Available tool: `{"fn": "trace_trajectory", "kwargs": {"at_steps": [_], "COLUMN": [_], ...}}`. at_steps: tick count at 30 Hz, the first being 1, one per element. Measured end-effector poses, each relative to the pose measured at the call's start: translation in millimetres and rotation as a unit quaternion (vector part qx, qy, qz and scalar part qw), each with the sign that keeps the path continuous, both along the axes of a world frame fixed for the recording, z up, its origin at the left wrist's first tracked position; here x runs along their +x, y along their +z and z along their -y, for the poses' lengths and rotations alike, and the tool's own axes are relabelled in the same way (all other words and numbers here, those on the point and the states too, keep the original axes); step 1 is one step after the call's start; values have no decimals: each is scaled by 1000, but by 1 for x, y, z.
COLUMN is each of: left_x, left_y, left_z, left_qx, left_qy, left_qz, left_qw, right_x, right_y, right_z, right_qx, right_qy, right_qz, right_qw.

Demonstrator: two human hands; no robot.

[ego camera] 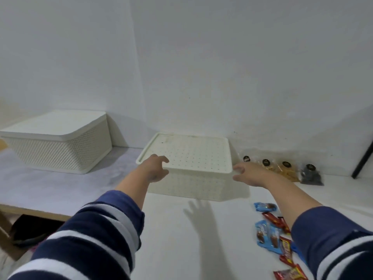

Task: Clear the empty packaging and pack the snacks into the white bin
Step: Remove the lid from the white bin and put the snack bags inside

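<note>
A white perforated bin (187,186) stands at the middle of the white table, covered by its dotted lid (191,152). My left hand (155,168) is at the lid's front left corner, fingers spread, touching or just short of its edge. My right hand (248,174) hovers open just off the lid's front right corner. Snacks in blue wrappers (265,207) and red wrappers (272,218) lie on the table at the right, partly under my right forearm. Clear packets with black round labels (286,170) line the wall right of the bin.
A second lidded white bin (58,142) stands on a grey surface (60,184) at the left, lower down a dark gap beneath it. A black bar (363,158) leans at the far right. The white wall rises close behind.
</note>
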State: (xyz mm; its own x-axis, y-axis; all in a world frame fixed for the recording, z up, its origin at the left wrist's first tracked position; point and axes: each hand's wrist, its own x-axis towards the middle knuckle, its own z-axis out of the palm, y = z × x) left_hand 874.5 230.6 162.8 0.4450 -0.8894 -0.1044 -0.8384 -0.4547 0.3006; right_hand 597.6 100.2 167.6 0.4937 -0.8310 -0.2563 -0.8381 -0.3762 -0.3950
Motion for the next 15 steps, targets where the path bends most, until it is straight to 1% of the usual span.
{"fn": "trace_trajectory", "kwargs": {"at_steps": [6,9,12,15], "left_x": [75,105,132,152], "left_y": [-16,-30,-47,-59], "left_z": [38,64,86,117], "left_qx": [4,21,55,53], "left_qy": [31,46,71,94], "left_qz": [2,-12,-32,-55], "left_qw": [1000,999,995,993], "right_x": [34,51,70,90], "right_y": [-14,-24,-36,-47], "right_z": [28,55,82,118], "right_qx": [-12,5,22,18], "right_qy": [-44,-59,-92,-122], "right_qz": [4,6,37,65], "right_qw": [999,998,995,990]}}
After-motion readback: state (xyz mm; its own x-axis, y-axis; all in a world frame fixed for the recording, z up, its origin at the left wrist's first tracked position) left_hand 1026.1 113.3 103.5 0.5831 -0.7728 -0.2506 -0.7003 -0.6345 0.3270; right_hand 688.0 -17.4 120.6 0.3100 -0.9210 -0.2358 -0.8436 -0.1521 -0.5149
